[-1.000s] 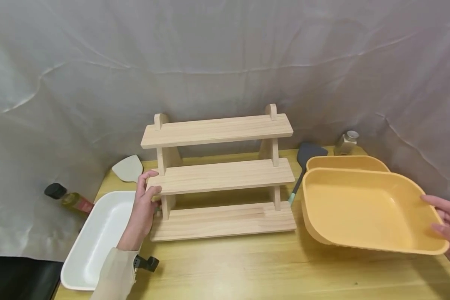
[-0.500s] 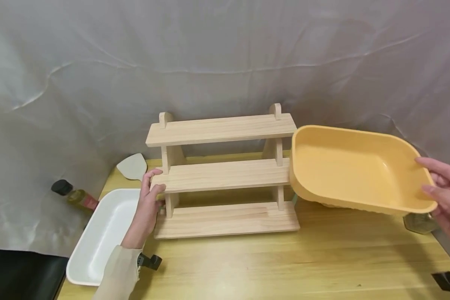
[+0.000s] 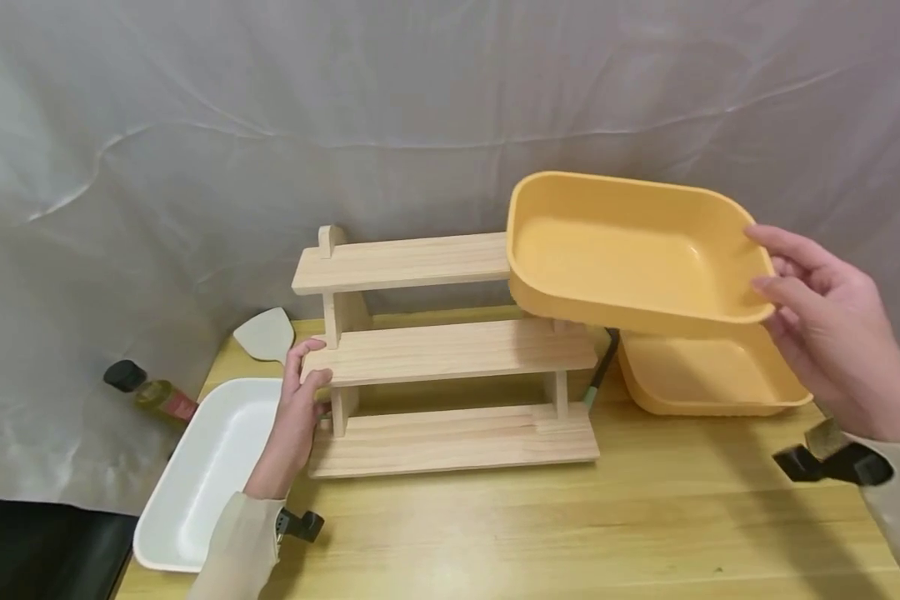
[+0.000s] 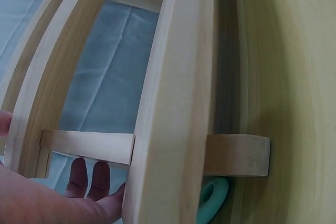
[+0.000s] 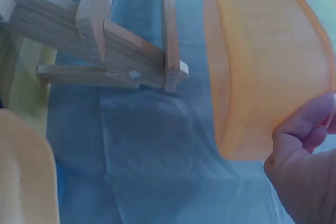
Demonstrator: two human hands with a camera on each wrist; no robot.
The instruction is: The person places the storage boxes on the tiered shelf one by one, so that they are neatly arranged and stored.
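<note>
A three-tier wooden display rack [image 3: 450, 350] stands on the table. My left hand [image 3: 292, 417] grips the left end of its middle shelf, thumb on the front edge; in the left wrist view the fingers [image 4: 100, 179] reach round beside the upright. With my right hand [image 3: 847, 333] I pinch the right rim of a yellow rectangular tub [image 3: 630, 258], which is raised and tilted toward me. It overlaps the right end of the top shelf in the head view. Nothing lies inside the tub. A second yellow tub [image 3: 720, 371] sits below it on the table.
On the left are a white tub [image 3: 202, 483], a pale spatula [image 3: 266, 333] and a black-capped bottle [image 3: 153, 396]. A dark spatula handle [image 3: 603, 371] shows right of the rack. A small glass jar [image 3: 825, 435] is partly hidden by my right wrist. Grey cloth [image 3: 420, 108] hangs behind.
My right hand has carried the upper yellow tub up and left, away from the second tub, which now shows below. My left hand has stayed on the rack.
</note>
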